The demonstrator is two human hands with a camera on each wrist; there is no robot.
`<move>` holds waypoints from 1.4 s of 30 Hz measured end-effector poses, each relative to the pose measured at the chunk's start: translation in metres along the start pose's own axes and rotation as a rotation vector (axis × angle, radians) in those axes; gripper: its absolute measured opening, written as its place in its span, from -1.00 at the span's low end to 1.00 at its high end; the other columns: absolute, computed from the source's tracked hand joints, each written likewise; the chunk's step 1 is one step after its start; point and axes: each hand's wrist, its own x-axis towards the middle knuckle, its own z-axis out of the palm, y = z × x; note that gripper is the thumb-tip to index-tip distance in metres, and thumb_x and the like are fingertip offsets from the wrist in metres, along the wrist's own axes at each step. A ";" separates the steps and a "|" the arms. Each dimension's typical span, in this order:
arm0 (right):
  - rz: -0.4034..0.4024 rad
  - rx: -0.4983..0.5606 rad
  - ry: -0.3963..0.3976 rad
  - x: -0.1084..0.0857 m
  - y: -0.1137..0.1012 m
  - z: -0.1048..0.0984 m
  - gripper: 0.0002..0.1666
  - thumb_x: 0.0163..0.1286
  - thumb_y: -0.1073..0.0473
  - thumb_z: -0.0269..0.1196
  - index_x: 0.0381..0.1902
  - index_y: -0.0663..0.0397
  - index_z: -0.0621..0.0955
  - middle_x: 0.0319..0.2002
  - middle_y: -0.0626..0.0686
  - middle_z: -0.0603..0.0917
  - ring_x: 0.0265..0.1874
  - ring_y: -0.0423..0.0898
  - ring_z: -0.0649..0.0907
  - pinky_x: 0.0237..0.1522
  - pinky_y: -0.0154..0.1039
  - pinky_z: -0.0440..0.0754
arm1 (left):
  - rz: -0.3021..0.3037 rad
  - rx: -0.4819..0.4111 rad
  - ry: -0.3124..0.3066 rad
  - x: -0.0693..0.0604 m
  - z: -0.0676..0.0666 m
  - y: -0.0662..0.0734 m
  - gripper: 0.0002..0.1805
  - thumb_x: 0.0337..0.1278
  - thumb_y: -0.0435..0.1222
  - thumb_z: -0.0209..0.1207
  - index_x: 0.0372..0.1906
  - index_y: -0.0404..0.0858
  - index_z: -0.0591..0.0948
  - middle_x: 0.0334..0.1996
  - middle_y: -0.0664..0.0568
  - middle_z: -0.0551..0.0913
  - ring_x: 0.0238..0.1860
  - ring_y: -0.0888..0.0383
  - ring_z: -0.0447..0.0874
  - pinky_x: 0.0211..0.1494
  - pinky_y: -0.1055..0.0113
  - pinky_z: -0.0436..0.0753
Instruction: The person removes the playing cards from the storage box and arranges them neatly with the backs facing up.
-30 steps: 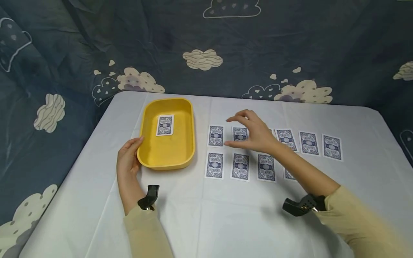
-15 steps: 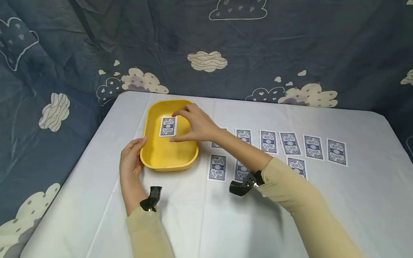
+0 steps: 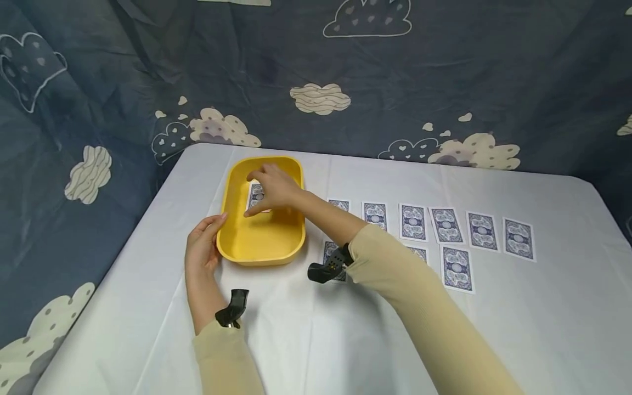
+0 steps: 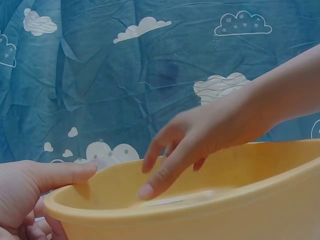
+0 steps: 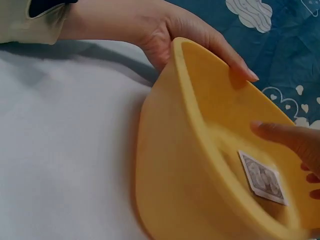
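Note:
A yellow plastic tray (image 3: 257, 241) stands on the left part of the table. My left hand (image 3: 203, 244) grips its left side, the thumb (image 4: 75, 173) over the rim and the other fingers outside. Face down on the tray's floor lies a playing card (image 3: 255, 193) with a dark blue patterned back, partly covered in the head view. My right hand (image 3: 276, 187) hangs inside the tray above this card, thumb and forefinger spread apart. In the right wrist view the card (image 5: 263, 178) lies free of the thumb, and nothing shows between the fingers.
Two rows of face-down playing cards (image 3: 446, 225) lie on the white cloth (image 3: 494, 329) to the right. My right forearm (image 3: 340, 216) crosses over and hides some of them. A dark cloth with clouds (image 3: 247, 66) hangs behind the table.
My right hand has moved left from above the cards on the table and down into the tray. The left hand keeps its hold on the rim.

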 end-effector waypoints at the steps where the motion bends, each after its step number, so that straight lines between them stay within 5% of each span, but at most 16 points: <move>1: 0.021 -0.003 -0.015 0.003 0.001 0.002 0.04 -0.21 -0.42 0.39 0.22 -0.11 0.40 0.10 0.01 0.37 0.08 -0.10 0.32 0.11 -0.27 0.39 | -0.004 -0.009 -0.002 0.000 0.000 -0.001 -0.79 -0.13 -0.27 0.39 -0.41 -0.21 0.57 -0.41 0.05 0.61 -0.43 0.24 0.61 -0.46 0.47 0.61; 20: 0.188 -0.001 -0.163 0.018 0.008 0.021 0.13 -0.18 -0.35 0.43 0.30 0.03 0.30 0.13 0.06 0.28 0.06 -0.07 0.26 0.21 -0.16 0.27 | -0.002 -0.014 0.016 -0.001 0.000 -0.001 -0.81 -0.13 -0.27 0.39 -0.44 -0.18 0.58 -0.49 0.07 0.61 -0.49 0.25 0.59 -0.51 0.48 0.59; 42: 0.057 -0.002 -0.109 -0.001 -0.002 0.008 0.10 -0.28 -0.42 0.43 0.19 0.06 0.47 -0.06 0.03 0.42 -0.13 -0.12 0.38 -0.07 -0.30 0.33 | -0.002 0.030 0.041 -0.001 0.002 0.000 -0.78 -0.13 -0.26 0.39 -0.40 -0.19 0.57 -0.43 0.08 0.61 -0.42 0.25 0.60 -0.46 0.47 0.61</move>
